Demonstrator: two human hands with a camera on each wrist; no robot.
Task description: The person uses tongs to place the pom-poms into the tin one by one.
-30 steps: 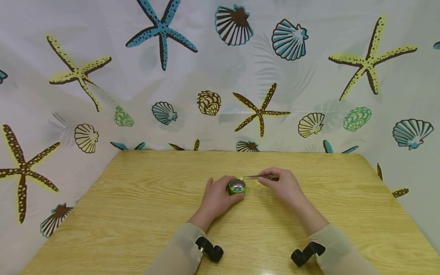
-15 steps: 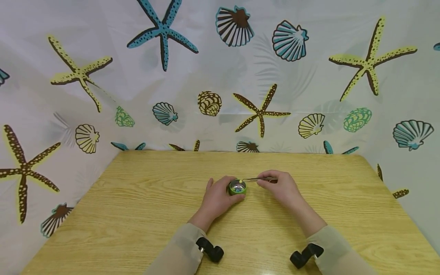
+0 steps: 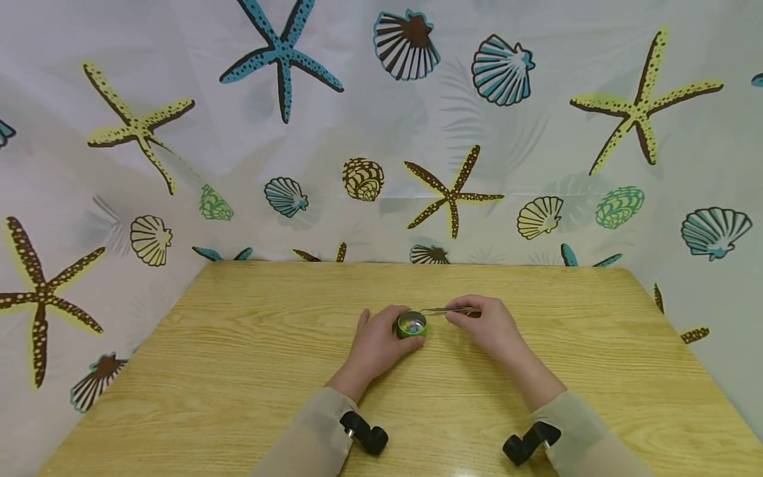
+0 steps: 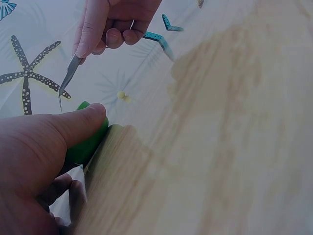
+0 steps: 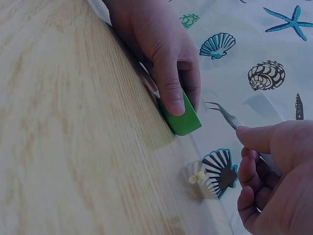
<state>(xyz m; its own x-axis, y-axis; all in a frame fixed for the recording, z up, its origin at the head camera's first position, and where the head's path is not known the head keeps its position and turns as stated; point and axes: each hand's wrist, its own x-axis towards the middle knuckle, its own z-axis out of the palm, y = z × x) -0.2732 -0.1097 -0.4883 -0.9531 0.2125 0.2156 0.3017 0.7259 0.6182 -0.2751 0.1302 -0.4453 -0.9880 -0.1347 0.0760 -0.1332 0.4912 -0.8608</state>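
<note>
My left hand (image 3: 378,341) holds a small cup, green outside and shiny inside (image 3: 412,336), on the table, thumb at the near side. Small pieces (image 3: 411,326), some yellowish and bluish, lie in it. My right hand (image 3: 489,324) pinches bent-tip metal tweezers (image 3: 440,311), whose tips are at the cup's far right rim. In the right wrist view the tweezers (image 5: 227,116) have slightly parted tips with nothing between them, beside the green cup wall (image 5: 183,122). A small yellow bead-like piece (image 4: 121,94) lies on the table near the cup; in the head view I cannot make it out.
The wood-grain table (image 3: 268,344) is glossy and reflects things. A white curtain (image 3: 369,119) printed with starfish and shells hangs behind it and on both sides. Black camera mounts (image 3: 365,432) sit on both wrists.
The tweezers carried a yellow piece leftward over the cup and let it go; it now lies inside. My left hand has kept its place on the cup.
</note>
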